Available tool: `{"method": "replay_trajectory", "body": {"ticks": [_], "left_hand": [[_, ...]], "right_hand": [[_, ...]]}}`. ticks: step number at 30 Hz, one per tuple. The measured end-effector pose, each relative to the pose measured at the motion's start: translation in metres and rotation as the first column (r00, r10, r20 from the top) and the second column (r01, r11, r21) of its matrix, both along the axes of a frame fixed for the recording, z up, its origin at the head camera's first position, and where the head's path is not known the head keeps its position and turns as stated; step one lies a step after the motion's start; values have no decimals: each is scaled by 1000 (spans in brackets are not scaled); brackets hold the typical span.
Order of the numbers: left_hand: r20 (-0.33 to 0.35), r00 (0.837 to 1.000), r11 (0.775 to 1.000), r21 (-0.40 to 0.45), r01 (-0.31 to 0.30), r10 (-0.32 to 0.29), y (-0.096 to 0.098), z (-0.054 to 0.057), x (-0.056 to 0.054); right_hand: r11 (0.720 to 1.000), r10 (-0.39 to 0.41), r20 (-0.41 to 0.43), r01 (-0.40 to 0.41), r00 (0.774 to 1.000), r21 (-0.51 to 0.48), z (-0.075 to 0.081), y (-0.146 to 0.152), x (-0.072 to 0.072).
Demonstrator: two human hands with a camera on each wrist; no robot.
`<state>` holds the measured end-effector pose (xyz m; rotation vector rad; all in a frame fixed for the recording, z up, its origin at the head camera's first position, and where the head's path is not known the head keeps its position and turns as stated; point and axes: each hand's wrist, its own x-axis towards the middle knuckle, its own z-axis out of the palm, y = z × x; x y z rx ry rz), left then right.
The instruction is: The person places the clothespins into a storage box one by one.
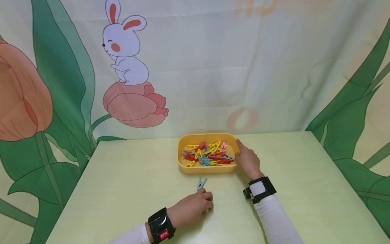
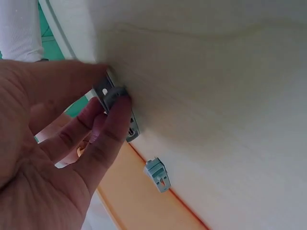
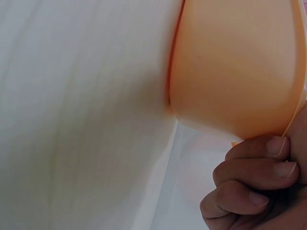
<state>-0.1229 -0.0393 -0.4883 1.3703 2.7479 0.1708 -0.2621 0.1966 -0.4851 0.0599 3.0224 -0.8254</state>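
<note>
In the left wrist view my left hand (image 1: 191,207) pinches a grey-blue clothespin (image 2: 108,91) between thumb and fingers, just above the tabletop. From the head view that clothespin is hidden by the hand. Another light blue clothespin (image 1: 201,183) lies on the table beyond the left fingertips, in front of a yellow-orange tray (image 1: 208,169). Several red, yellow, blue and pink clothespins (image 1: 210,154) lie jumbled inside the tray. At the tray's right end, my right hand (image 1: 248,161) grips the rim, its other fingers curled outside the wall.
The pale yellow-green table (image 1: 128,183) carries the tray near its back edge. Behind it hangs a printed cloth (image 1: 201,67) with a rabbit and tulips.
</note>
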Motion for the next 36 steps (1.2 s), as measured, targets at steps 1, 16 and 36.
{"method": "replay_trajectory", "body": {"ticks": [1,16,36], "left_hand": [[2,1000,1000,-6,-3,3,0,0,0],[-45,993,988,120,-101,107,-11,47,-13],[-50,951,930,233,-285,304,-11,65,-91]], "right_hand": [[1000,-1,8,1,1000,-3,0,0,0],[1000,-13,17,13,1000,-4,0,0,-1],[1000,-9,10,9,1000,-15,-4,1,-3]]}}
